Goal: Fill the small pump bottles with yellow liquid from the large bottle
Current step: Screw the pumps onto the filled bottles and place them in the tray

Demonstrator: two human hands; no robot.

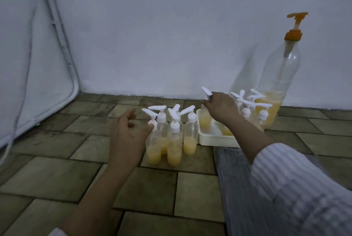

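Striped sleeve point(297, 188) | right hand point(222, 108) grips tray bottle's pump point(206, 91), hiding its neck | left hand point(127, 131) slack

A bare room corner, likely a home — tiled floor point(57, 169), plain white wall point(171, 35), work done on the ground.

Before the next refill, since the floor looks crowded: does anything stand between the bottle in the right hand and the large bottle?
Yes. A cluster of small pump bottles stands right of the right hand and its bottle, in front of the large bottle.
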